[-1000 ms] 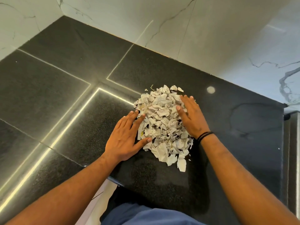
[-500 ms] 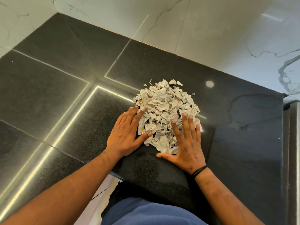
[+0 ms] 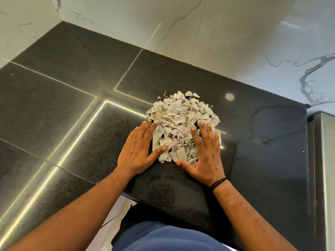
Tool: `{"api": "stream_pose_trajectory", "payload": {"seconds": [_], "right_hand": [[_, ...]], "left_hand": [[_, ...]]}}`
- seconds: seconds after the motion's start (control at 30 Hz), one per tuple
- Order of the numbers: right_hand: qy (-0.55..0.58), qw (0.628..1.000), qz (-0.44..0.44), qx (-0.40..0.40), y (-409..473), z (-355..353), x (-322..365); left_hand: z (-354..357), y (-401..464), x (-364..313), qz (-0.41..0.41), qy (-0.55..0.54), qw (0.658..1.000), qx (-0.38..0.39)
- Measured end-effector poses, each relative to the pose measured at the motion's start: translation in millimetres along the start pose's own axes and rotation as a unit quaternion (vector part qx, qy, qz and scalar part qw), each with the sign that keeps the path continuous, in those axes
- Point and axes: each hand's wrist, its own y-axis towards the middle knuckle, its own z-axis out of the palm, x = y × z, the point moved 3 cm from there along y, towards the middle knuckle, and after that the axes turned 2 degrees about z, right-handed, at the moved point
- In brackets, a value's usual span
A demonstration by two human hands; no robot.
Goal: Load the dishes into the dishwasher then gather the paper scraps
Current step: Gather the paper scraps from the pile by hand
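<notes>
Two flat hands bracket a heap of torn paper on a wide black granite countertop (image 3: 72,109), polished enough to mirror long strips of light across its speckled surface. Behind the counter rises a white marble wall (image 3: 226,38) with thin grey veins. On the stone near its front edge sits the pile of paper scraps (image 3: 181,122), a rounded mound of crumpled greyish-white pieces, with a few loose bits lying just apart at its far rim. At the bottom of the view is a blue garment (image 3: 163,238) on the person's body. The left hand (image 3: 139,151) lies palm-down with fingers straight and together, pressed against the left flank of the pile, its thumb touching the near scraps. The right hand (image 3: 206,153) is likewise spread flat, fingers resting on top of the pile's near right part, thumb stretched toward the left along the near edge; neither hand grips anything. A black wristband (image 3: 218,182) circles the right wrist.
</notes>
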Motion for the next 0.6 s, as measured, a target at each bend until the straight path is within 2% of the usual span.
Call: {"api": "stream_pose_trajectory", "payload": {"seconds": [0.13, 0.23, 0.27, 0.3, 0.4, 0.47, 0.6], "right_hand": [[0.059, 0.994, 0.072, -0.062, -7, -11, 1], [0.051, 0.99, 0.093, -0.091, -15, -20, -4], [0.043, 0.99, 0.092, -0.098, -16, -22, -5], [0.039, 0.99, 0.092, -0.104, -16, -24, -7], [0.056, 0.982, 0.12, -0.133, -12, -34, -5], [0.078, 0.974, 0.137, -0.16, -6, -43, 0], [0.105, 0.967, 0.18, -0.147, 25, -54, 11]], "left_hand": [[-4, -5, 4, -0.043, -0.112, 0.992, -0.029], [-7, -1, 4, -0.09, -0.206, 0.973, -0.048], [-8, 1, 3, -0.122, -0.272, 0.952, -0.065], [-10, 4, 0, -0.16, -0.354, 0.917, -0.09], [-28, 12, -12, -0.249, -0.542, 0.787, -0.156], [-43, 12, -21, -0.261, -0.578, 0.753, -0.174], [-64, 9, -27, -0.243, -0.654, 0.698, -0.159]]}}
